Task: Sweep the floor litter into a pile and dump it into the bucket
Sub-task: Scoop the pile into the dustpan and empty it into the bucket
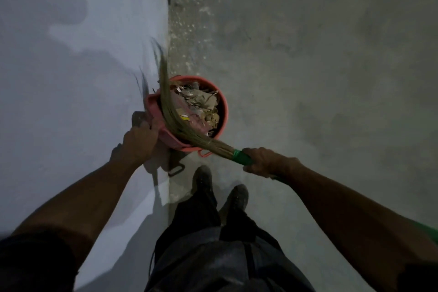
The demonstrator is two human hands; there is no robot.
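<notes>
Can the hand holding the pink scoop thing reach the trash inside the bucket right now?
Probably not right away. The left hand grips a pink plastic dustpan tipped at the round pink plastic bucket's rim, and the straw broom's bristles lie across the paper litter. It would need to let go first.

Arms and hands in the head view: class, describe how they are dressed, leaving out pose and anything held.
Both forearms are bare to above the elbow. The left hand and right hand wear no gloves; no rings or watch show. A dark short sleeve covers the left upper arm, and another dark sleeve the right.
</notes>
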